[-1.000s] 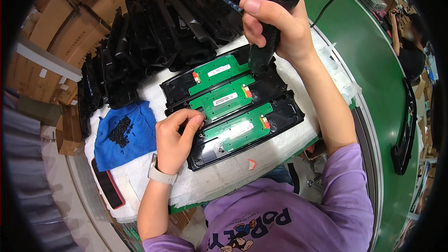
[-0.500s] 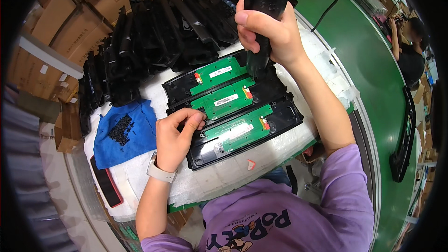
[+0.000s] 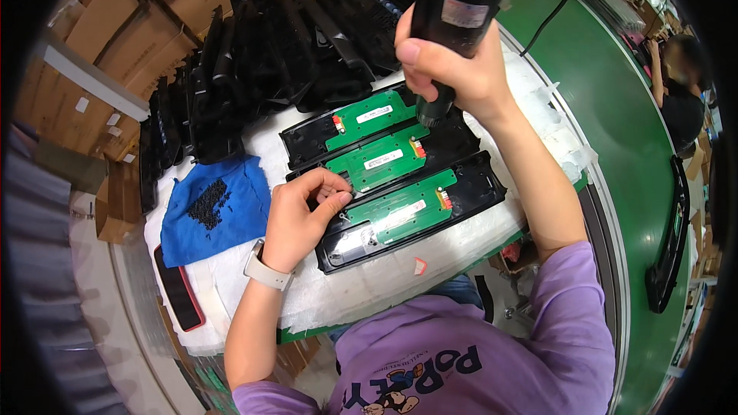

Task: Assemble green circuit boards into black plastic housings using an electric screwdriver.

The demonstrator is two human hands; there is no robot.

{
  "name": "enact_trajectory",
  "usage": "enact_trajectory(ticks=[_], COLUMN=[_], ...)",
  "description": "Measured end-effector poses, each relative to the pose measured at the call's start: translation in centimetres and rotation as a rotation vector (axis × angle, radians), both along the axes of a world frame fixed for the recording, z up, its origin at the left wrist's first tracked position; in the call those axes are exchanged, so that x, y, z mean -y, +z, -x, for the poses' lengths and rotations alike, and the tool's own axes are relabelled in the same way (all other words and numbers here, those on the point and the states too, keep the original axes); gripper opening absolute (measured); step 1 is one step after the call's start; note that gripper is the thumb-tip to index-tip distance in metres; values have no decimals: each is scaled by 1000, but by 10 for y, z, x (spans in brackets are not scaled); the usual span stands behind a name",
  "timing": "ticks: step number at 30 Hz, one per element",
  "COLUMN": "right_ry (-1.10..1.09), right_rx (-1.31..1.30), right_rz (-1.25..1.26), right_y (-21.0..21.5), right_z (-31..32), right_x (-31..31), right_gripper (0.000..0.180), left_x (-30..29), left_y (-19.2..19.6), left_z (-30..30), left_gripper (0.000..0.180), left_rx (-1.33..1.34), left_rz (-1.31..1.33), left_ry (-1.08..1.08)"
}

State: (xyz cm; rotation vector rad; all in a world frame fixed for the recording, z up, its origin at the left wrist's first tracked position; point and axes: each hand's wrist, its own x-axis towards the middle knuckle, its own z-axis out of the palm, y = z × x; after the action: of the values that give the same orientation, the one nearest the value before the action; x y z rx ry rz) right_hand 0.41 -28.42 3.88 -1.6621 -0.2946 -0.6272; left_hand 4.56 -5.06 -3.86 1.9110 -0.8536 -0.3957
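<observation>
My right hand (image 3: 465,81) is wrapped round a black power screwdriver (image 3: 461,11), held nose down above the right end of the middle black plastic panel (image 3: 453,138). Its bit and what it touches are hidden. Each of three black panels lying side by side carries a green circuit board: the far board (image 3: 361,121), the middle board (image 3: 400,167) and the near board (image 3: 415,194). My left hand (image 3: 304,204) rests at the left end of the middle board, thumb and forefinger pressed together. Whatever they hold is too small to make out.
A blue cloth (image 3: 184,230) with a heap of small black screws (image 3: 206,204) lies on the left, beside a red-edged phone (image 3: 181,300). Black plastic housings (image 3: 269,54) are stacked behind. On the right runs a green conveyor (image 3: 584,84); a person (image 3: 680,92) is beyond it.
The whole view has shifted slightly. The screwdriver in my right hand leans a little more to the right at its top. My left hand keeps its pinch by the middle board.
</observation>
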Motion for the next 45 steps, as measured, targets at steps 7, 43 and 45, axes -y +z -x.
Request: enact_trajectory(ticks=[7,43,45], right_ry=[267,522,284], right_rx=[93,55,-124], right_rz=[-320,-575,-500], right_y=[8,4,24], right_z=[16,21,28], right_x=[-1,-17,-17], right_gripper=[33,36,24], left_x=[3,4,0], left_y=[-2,6,9], left_z=[4,19,14], left_gripper=[7,8,7], left_rx=[53,-182,-103], left_rz=[167,310,280], left_ry=[30,94,89])
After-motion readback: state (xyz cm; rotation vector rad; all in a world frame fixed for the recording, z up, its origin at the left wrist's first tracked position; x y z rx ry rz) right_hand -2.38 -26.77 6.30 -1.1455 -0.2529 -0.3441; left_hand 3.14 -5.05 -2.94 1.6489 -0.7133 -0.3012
